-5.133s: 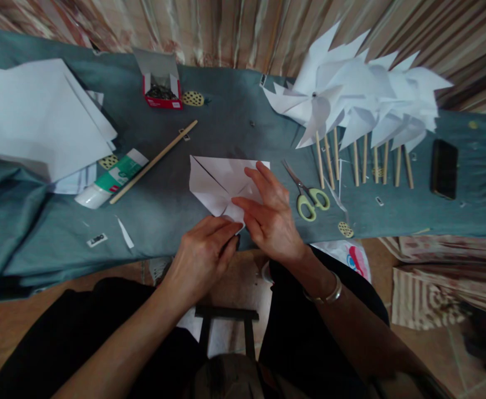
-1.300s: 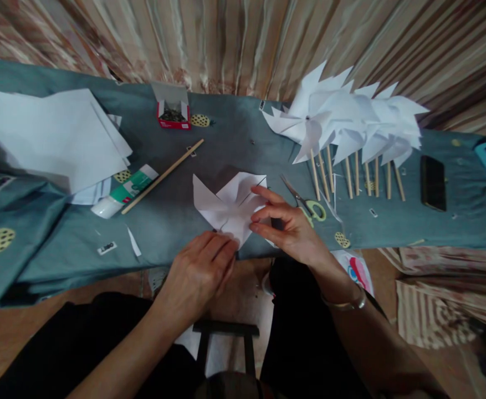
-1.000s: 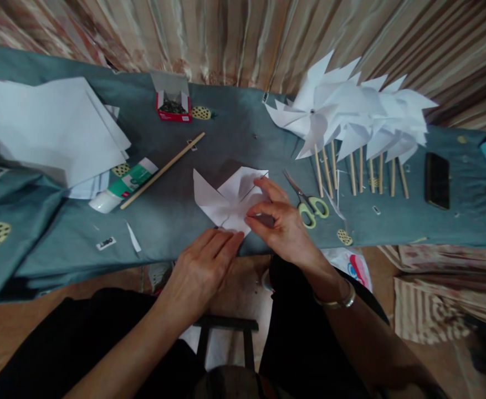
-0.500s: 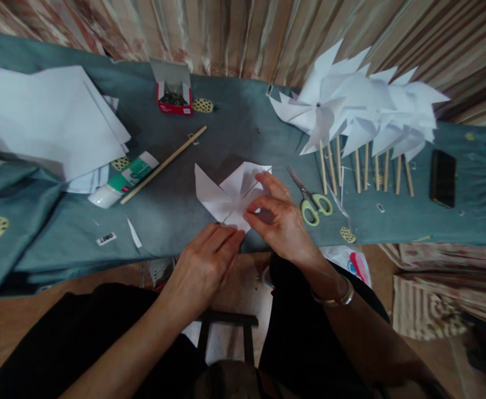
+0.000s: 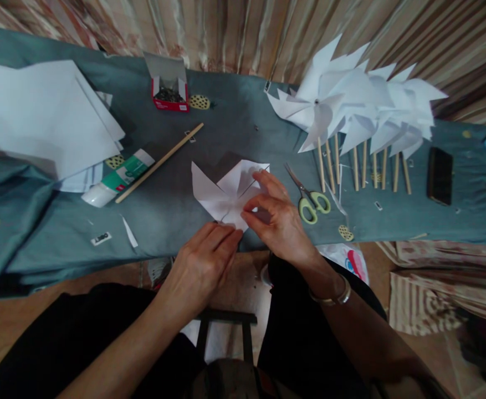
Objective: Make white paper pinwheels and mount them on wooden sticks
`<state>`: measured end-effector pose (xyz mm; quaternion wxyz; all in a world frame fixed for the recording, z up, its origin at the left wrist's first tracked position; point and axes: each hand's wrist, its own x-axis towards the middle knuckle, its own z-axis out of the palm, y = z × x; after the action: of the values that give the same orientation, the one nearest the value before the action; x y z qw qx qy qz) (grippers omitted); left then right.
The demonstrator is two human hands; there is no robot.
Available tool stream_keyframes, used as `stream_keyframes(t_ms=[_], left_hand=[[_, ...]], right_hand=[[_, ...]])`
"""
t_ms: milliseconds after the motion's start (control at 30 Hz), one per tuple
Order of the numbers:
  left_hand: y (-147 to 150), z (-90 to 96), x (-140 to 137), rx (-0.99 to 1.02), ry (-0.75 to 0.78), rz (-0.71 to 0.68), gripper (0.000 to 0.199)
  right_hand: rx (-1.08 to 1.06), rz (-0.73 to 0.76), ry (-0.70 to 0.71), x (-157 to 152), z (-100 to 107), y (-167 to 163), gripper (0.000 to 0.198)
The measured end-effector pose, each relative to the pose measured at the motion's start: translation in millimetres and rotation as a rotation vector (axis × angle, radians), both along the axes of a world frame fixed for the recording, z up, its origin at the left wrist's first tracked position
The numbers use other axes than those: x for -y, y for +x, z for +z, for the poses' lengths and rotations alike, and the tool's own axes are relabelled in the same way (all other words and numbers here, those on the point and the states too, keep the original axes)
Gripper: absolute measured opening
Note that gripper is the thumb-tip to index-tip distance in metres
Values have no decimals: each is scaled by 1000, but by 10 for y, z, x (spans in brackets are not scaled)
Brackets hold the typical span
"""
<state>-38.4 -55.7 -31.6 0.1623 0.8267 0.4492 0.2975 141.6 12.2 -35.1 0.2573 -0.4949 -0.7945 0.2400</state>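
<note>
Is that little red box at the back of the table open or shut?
Open. The red box has its grey lid flap standing up behind it, and a heap of small dark items shows inside; what they are is too small to tell.

My table, under a grey-blue cloth with yellow dotted patches, carries:
- stack of white paper sheets, far left;
- glue tube, green and white, lying just beside the stack;
- wooden stick, lying diagonally, touching the tube;
- small red box, lid up, dark small pieces inside, near the back edge;
- cut and partly folded paper square, at the front middle;
- scissors with pale green handles, right of the square;
- row of white paper pinwheels on wooden sticks, right of centre;
- black phone, beyond the pinwheels;
- paper scraps and small tags, scattered.
</note>
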Motion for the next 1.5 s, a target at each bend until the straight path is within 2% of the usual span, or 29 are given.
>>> stream_keyframes(t_ms=[367, 733, 967, 1133, 1367, 1500], left_hand=[[-2, 5, -4, -16, -8, 9, 22], [4, 12, -17, -20, -7, 16, 20], [10, 6, -20, -6, -2, 5, 21], [2, 10, -23, -14, -16, 9, 19], [0, 2, -14, -28, -18, 13, 20], [0, 7, -13, -26, -19, 7, 20]], right_hand=[[11, -3, 15, 32, 6, -13, 4], [21, 29, 34, 79, 33, -22, 20], [35, 28, 68, 92, 21, -22, 20], [59, 82, 127, 95, 0, -20, 26], [118, 125, 83, 113, 6, -30, 30], [106, 86, 43, 151, -20, -81, 31]])
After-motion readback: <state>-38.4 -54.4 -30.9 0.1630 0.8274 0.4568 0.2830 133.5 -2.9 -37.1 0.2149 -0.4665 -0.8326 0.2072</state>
